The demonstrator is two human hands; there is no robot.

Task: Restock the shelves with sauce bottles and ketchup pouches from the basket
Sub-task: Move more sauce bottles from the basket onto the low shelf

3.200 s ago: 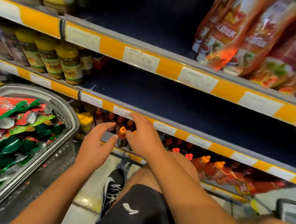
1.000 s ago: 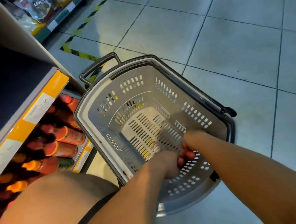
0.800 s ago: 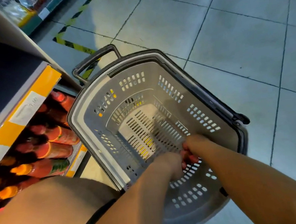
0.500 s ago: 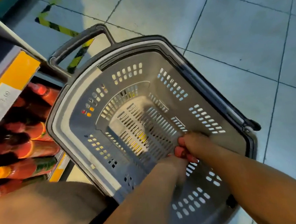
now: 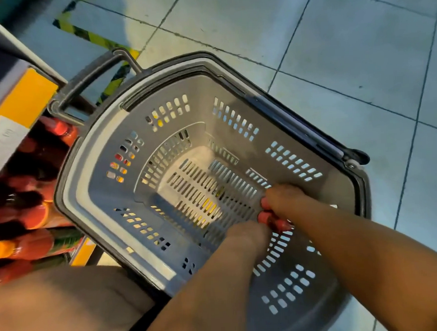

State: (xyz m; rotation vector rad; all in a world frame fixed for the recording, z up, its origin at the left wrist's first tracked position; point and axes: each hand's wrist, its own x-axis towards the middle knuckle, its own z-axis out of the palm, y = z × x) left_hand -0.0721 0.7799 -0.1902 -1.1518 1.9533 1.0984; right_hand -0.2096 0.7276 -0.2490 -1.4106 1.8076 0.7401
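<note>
Both hands deep in the grey basket, on the red-capped bottles.

The right hand (image 5: 283, 200) curls round red bottles (image 5: 268, 217) low against the basket's near wall; the left hand (image 5: 249, 236), just beside it, has its fingers hidden, so its grip cannot be told. The basket (image 5: 103, 168) has bare slotted floor ahead of the hands. Its left rim sits just beside the shelf (image 5: 19, 105) of sauce bottles (image 5: 35, 213); open floor (image 5: 346, 57) lies right.

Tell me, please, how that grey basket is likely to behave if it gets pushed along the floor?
The grey basket looks nearly empty, so probably light and easy to shove. Its slotted plastic walls seem stiff, unlikely to flop. Both hands reach inside, over red caps, so a push might tip it.
</note>
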